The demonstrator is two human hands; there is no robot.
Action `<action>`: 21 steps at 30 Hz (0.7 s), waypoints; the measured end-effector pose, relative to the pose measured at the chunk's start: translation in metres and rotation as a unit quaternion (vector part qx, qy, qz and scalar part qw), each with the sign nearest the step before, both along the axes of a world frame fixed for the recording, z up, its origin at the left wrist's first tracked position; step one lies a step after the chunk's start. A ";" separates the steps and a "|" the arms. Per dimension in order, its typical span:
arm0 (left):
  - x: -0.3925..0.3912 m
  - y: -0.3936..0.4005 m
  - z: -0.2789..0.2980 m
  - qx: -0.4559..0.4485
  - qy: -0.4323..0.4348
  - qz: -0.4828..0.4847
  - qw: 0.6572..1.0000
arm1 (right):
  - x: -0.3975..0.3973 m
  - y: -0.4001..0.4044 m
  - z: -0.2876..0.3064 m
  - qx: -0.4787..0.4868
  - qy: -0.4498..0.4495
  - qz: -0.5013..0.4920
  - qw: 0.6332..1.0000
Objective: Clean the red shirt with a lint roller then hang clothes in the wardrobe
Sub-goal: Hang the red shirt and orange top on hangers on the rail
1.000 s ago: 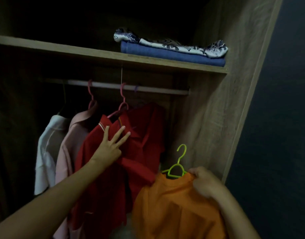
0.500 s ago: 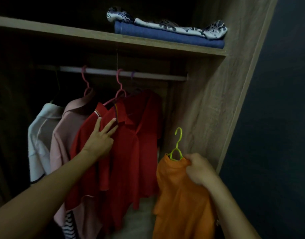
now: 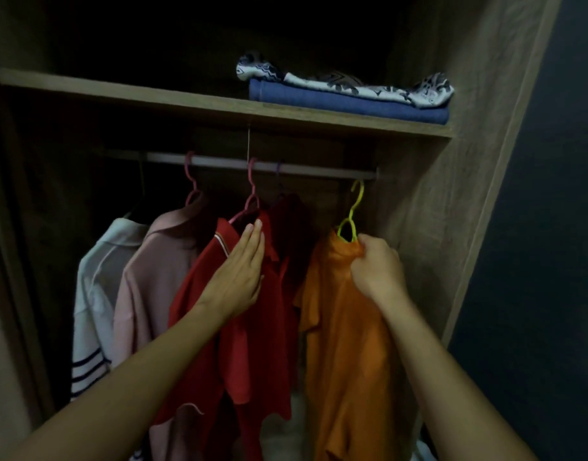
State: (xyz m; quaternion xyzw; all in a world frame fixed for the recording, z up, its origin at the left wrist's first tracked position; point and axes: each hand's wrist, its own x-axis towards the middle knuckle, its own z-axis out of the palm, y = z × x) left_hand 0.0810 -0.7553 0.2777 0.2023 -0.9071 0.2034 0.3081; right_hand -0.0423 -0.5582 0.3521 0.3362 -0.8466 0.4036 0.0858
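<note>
The red shirt [image 3: 252,344] hangs on a pink hanger [image 3: 251,191] from the wardrobe rail [image 3: 312,170]. My left hand [image 3: 241,277] lies flat against its collar, fingers straight and together, holding nothing. My right hand [image 3: 377,266] grips the neck of an orange shirt [image 3: 346,344] on a yellow-green hanger [image 3: 354,211]. That hanger's hook reaches up to the right end of the rail; I cannot tell whether it is over the rail.
A pink shirt [image 3: 146,277] and a white shirt with dark stripes [image 3: 93,294] hang at the left. Folded blue and patterned clothes [image 3: 349,101] lie on the shelf [image 3: 153,96] above. The wardrobe's side wall [image 3: 452,194] stands close on the right.
My right hand lifted the orange shirt and its hanger from low in front up to the rail's right end. My left hand closed its spread fingers and stayed on the red shirt's collar.
</note>
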 end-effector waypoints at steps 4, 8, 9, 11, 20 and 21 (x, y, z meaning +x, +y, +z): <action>-0.008 0.008 -0.001 0.058 0.016 0.041 0.997 | -0.012 -0.028 0.030 -0.011 0.024 0.006 1.000; -0.009 0.014 -0.002 0.199 0.052 -0.013 0.979 | -0.026 -0.055 0.048 0.008 0.032 0.003 0.999; -0.010 0.017 0.001 0.212 0.056 -0.028 0.975 | -0.030 -0.062 0.049 0.020 0.031 0.006 0.999; -0.013 0.025 0.001 0.223 0.044 -0.043 0.973 | -0.036 -0.075 0.048 0.042 0.023 0.010 0.999; -0.024 0.038 -0.005 0.242 0.084 -0.095 0.962 | -0.052 -0.092 0.019 0.080 0.003 0.031 0.996; -0.024 0.038 -0.002 0.240 0.080 -0.078 0.964 | -0.053 -0.091 0.016 0.080 0.000 0.038 0.996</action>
